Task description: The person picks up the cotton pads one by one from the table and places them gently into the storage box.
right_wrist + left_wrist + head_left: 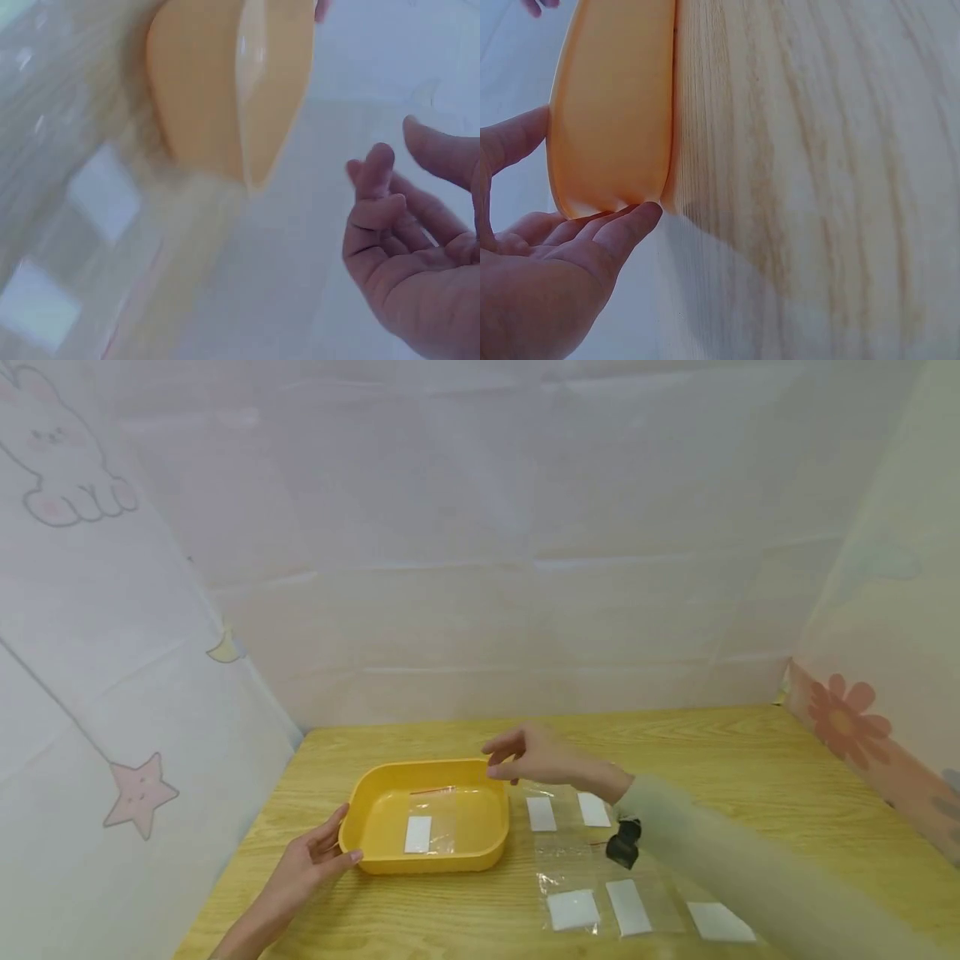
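Backdrop: a pale printed sheet (450, 527) stands behind and beside your workspace.
Tabletop: your wood-grained tabletop (420, 927) carries everything you are handling.
Yellow tray: the yellow tray (423, 864) sits upright on the tabletop, in front of you, between your hands.
Left hand: your left hand (311, 860) grips the tray's left end, thumb at the near corner of the rim, fingers along the outer wall. Press only enough to stop it sliding; squeezing harder could tilt it.
Right hand: your right hand (536, 756) hangs by the tray's far right corner, fingers loosely bent, thumb apart, holding nothing. Carry the wrist high enough that your sleeve (720, 852) does not drag across what lies below.
Loose bags: several clear bags (628, 907) lie right of the tray, some close together, partly hidden by your arm. Pinch one bag by an edge, and check that no neighbour clings to it.
Bag in the tray: one clear bag (444, 837) lies flat near the middle of the tray's floor; lay any other beside it, uncreased.
White patch: that bag's white patch (417, 834) faces up, giving you an easy alignment mark.
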The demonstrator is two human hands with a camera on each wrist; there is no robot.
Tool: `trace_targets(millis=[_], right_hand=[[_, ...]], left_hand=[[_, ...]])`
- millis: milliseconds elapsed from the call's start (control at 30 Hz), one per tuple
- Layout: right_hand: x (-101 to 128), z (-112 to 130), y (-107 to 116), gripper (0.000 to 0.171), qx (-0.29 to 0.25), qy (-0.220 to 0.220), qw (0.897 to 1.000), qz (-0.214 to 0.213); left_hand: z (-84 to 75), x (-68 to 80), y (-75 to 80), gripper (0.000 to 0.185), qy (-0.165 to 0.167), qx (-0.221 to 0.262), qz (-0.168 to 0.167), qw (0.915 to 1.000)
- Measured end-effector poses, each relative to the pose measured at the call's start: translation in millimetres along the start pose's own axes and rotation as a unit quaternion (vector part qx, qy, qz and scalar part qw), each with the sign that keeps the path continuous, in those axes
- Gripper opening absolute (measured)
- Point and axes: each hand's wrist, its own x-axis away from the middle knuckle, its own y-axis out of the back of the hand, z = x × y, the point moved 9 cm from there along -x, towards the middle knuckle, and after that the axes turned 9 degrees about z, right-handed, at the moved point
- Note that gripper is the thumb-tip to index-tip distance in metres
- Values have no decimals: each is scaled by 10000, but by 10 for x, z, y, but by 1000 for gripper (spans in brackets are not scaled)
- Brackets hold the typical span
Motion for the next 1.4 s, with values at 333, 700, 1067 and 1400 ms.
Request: trace_targets(millis=[333, 700, 1067, 1400], right_hand=[[866, -779, 711, 47, 1306, -73, 9898, -570], [1181, -1480, 594, 66, 1859, -601, 9786, -646], [1160, -1592, 590, 60, 2079, -531, 9742, -695], [1180, -1663, 608, 68, 1949, -568, 9759, -795]], left_hand=[[-10, 19, 30, 86, -34, 11, -28, 10000], [-15, 22, 13, 85, 46, -3, 1, 10000], [-16, 30, 15, 85, 32, 85, 4, 10000], [-22, 23, 7, 85, -38, 65, 29, 10000]])
